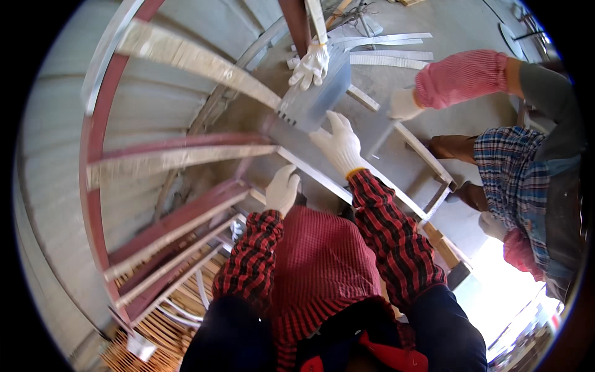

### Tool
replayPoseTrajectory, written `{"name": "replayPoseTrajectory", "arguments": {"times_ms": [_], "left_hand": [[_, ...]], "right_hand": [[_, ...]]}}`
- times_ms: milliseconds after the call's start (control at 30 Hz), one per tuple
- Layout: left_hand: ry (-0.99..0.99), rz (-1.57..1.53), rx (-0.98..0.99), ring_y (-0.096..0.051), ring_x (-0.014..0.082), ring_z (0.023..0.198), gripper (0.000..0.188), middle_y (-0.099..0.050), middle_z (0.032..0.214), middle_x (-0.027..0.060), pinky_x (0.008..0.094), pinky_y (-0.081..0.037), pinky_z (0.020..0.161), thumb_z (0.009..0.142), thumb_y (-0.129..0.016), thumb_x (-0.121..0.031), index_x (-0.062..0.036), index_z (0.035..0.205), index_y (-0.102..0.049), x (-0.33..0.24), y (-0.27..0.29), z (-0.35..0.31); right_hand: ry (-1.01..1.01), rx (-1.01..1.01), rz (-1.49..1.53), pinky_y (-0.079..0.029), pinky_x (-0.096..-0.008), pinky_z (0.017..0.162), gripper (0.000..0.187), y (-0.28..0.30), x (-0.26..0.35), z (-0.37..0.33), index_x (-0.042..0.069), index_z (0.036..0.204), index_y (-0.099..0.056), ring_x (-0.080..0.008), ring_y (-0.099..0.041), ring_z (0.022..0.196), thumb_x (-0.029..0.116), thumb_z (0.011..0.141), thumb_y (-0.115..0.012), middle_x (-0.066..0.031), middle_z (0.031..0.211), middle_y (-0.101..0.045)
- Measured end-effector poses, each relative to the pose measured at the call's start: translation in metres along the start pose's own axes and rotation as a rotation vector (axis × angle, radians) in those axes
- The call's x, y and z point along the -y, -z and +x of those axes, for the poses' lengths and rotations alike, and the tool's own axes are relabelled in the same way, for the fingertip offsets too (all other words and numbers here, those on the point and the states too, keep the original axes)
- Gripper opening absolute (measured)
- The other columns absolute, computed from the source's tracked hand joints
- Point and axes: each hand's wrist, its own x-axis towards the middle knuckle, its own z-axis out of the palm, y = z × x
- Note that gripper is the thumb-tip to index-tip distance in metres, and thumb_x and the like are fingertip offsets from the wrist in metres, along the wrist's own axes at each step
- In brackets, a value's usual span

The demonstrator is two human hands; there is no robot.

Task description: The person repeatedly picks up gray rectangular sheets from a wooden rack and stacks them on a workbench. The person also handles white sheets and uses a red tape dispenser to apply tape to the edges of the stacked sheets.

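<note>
My left hand [282, 190], in a white knit glove, is raised beside a long wooden rail [316, 175]. Its fingers are loosely bent, with a gap at the thumb and nothing visible in them. Gloved too, my right hand [339, 146] reaches farther forward, its fingers apart at the near edge of a grey flat panel [322, 80]. Whether they touch the panel cannot be told. To the right, a co-worker's gloved hand [406, 104] is at a blurred grey sheet-like thing [381, 127]. Another white glove [311, 66] rests on the panel's far part; what fills it is unclear.
A maroon frame with pale wooden slats [180, 158] stands at my left against a corrugated wall [52, 167]. White strips [390, 57] lie on the floor beyond the panel. The co-worker in a checked cloth [511, 164] is close on the right. Bundled thin sticks [164, 332] lie lower left.
</note>
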Motion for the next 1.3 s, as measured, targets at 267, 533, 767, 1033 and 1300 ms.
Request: {"name": "replayPoseTrajectory", "arguments": {"times_ms": [267,533,767,1033,1300], "left_hand": [[-0.240,-0.055,-0.028,-0.047,0.0396,0.136,0.047,-0.049,0.146,0.0246,0.0430,-0.038,0.114,0.101,-0.051,-0.011,0.0029,0.146,-0.043,0.008,0.006,0.132],[-0.630,-0.176,-0.314,-0.043,0.0335,0.140,0.051,-0.044,0.153,0.0197,0.0424,-0.032,0.119,0.100,-0.050,-0.008,0.0003,0.150,-0.040,0.087,-0.021,0.171],[-0.758,0.068,-0.367,-0.035,0.0402,0.144,0.049,-0.040,0.156,0.0178,0.0472,-0.029,0.120,0.100,-0.053,-0.016,-0.0072,0.147,-0.047,0.199,-0.039,0.164],[-0.740,0.082,-0.395,-0.028,0.0463,0.148,0.054,-0.038,0.157,0.0247,0.0523,-0.023,0.121,0.109,-0.032,-0.037,-0.0023,0.142,-0.055,0.415,-0.086,-0.013],[-0.659,0.366,-0.299,-0.022,0.0538,0.146,0.073,-0.028,0.159,0.0292,0.0617,-0.022,0.117,0.092,-0.066,-0.035,0.0024,0.149,-0.042,0.261,-0.101,0.016]], "right_hand": [[0.163,-0.517,-0.103,-0.041,-0.0492,0.098,0.058,-0.121,-0.007,0.206,0.006,0.114,-0.062,-0.0410,-0.045,0.124,0.023,0.062,-0.081,-0.0214,0.134,-0.048],[0.385,-0.314,0.838,-0.056,-0.0361,0.065,0.028,-0.195,-0.080,0.060,0.002,0.123,-0.061,-0.0226,-0.068,0.087,0.006,0.096,-0.057,-0.0149,0.113,-0.065],[-0.153,-0.369,1.124,-0.047,-0.0250,0.053,0.061,-0.322,-0.147,-0.118,0.011,0.152,-0.041,-0.0182,-0.067,0.076,-0.002,0.093,-0.051,-0.0105,0.135,-0.057],[0.360,-0.282,0.002,-0.034,-0.0513,0.109,0.052,-0.475,-0.168,-0.253,0.012,0.142,-0.052,-0.0405,-0.038,0.139,0.019,0.091,-0.054,-0.0248,0.150,-0.040],[-0.157,-0.201,1.099,-0.037,-0.0225,0.044,0.047,-0.330,-0.233,-0.050,0.007,0.127,-0.057,-0.0046,-0.044,0.049,0.047,0.103,-0.053,0.0020,0.068,-0.055]]}}
